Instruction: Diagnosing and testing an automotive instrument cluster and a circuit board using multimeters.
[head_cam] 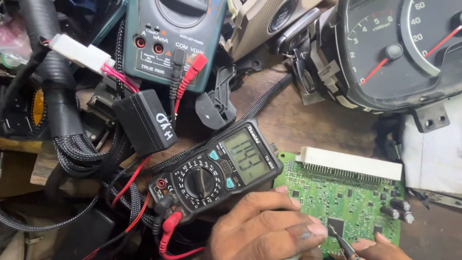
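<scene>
A green circuit board point(351, 202) with a white connector strip point(350, 162) lies at the lower right. My left hand point(260, 230) rests at the board's left edge with its fingers curled; whatever is inside them is hidden. Only the fingers of my right hand point(382, 248) show at the bottom edge, pinching a thin metal-tipped probe point(342, 242). The probe's tip touches the board beside a square black chip point(337, 225). A black digital multimeter point(216, 171) with a lit display lies just left of the board, red and black leads point(166, 226) plugged into it.
A larger teal multimeter point(173, 36) with plugged leads lies at the top. A car instrument cluster point(394, 53) fills the top right. Braided black cable bundles point(72, 149), a black relay box point(143, 121) and a white plug point(79, 52) crowd the left. Brown wooden bench point(298, 120) shows between them.
</scene>
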